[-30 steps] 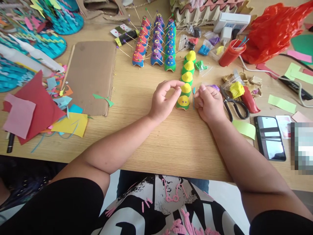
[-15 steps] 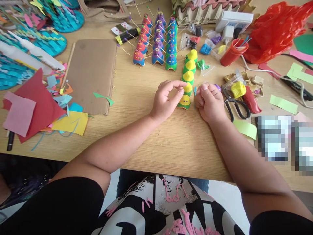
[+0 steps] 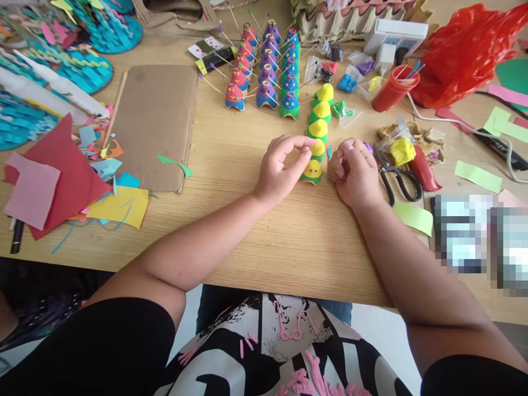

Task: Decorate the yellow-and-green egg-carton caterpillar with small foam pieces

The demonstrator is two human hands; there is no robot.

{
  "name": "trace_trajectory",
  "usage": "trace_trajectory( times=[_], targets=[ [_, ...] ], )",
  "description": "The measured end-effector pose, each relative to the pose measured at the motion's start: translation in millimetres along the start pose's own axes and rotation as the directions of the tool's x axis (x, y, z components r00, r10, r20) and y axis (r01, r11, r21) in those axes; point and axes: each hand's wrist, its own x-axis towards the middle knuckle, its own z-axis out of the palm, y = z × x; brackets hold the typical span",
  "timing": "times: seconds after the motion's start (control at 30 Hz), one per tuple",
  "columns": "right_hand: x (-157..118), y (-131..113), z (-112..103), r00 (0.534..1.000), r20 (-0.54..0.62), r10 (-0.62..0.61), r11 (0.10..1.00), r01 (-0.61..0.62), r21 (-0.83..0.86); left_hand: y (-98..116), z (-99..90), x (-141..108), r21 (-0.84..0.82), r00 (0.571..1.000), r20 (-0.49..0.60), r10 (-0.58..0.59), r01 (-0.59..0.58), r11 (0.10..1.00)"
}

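Note:
A caterpillar made from an egg-carton strip (image 3: 319,129), green below with yellow clay caps, lies lengthwise before me. Its nearest bump has two small purple dots for eyes. The thumb and forefinger of my left hand (image 3: 282,168) curve in from the left and close at its side near the front bumps. My right hand (image 3: 355,170) is closed just right of it, fingertips curled together; whatever they hold is hidden. A thin light-blue clay tool (image 3: 329,157) shows between my right hand and the caterpillar. Behind my right knuckles peeks a bit of purple clay (image 3: 368,147).
Finished red, purple and blue caterpillars (image 3: 267,71) with toothpick legs stand at the back. Black-handled scissors (image 3: 402,184), an orange cup (image 3: 391,91) and clay packets (image 3: 350,80) lie rightward. Cardboard (image 3: 152,126) and paper scraps (image 3: 58,181) are on the left.
My right hand's fingers have shifted slightly, with the thumb and fingertips rolling a little. My left hand and the caterpillar stay in place.

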Motion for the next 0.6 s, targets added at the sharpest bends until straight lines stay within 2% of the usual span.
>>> trace_trajectory(
  times=[0.3,0.5,0.6],
  targets=[
    [-0.4,2.4,0.7,1.0,0.013,-0.013,1.0,0.013,-0.008,2.1,0.9,0.3,0.005,1.0,-0.006,0.019,-0.019,1.0],
    [-1.1,2.8,0.9,1.0,0.016,-0.004,0.997,0.005,-0.08,2.0,0.1,0.6,0.024,1.0,0.005,0.014,-0.015,1.0],
    [-1.3,1.6,1.3,1.0,0.028,-0.008,0.999,0.009,-0.052,2.4,-0.3,0.8,0.021,1.0,0.008,0.011,-0.011,1.0]
  ],
)
